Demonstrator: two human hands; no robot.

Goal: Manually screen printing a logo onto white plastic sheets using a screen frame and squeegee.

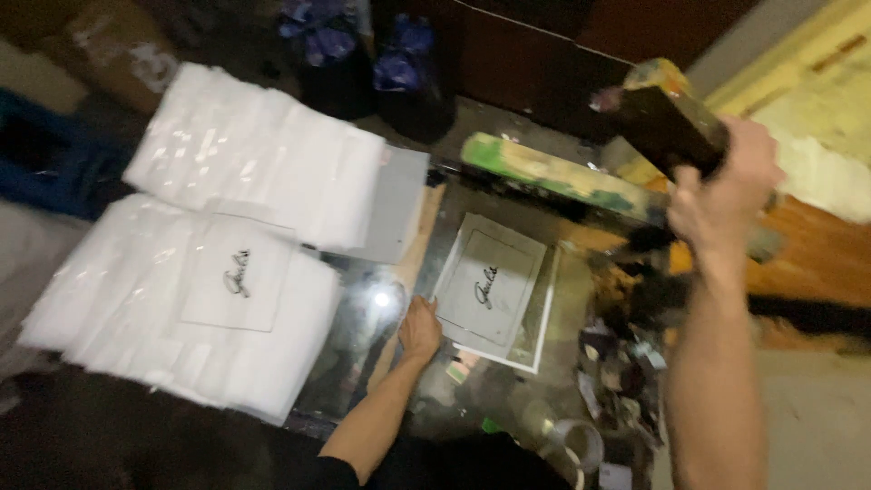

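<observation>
At nine o'clock, two stacks of white bags [209, 272] crowd the worktop [363, 345]. At centre, my left hand [420, 328] presses flat, fingers together, on the printed white sheet's [494, 289] left edge. At two o'clock, my right hand [726, 195] is clamped on the raised, ink-stained screen frame [581, 177]. Risk, as I judge: the frame slipping down would smear the sheet. Open room lies only at six o'clock.

2 stacks of white bags [227, 227] | dark bottles [363, 54] | tape roll [576, 445] | grey card [399, 204]
</observation>
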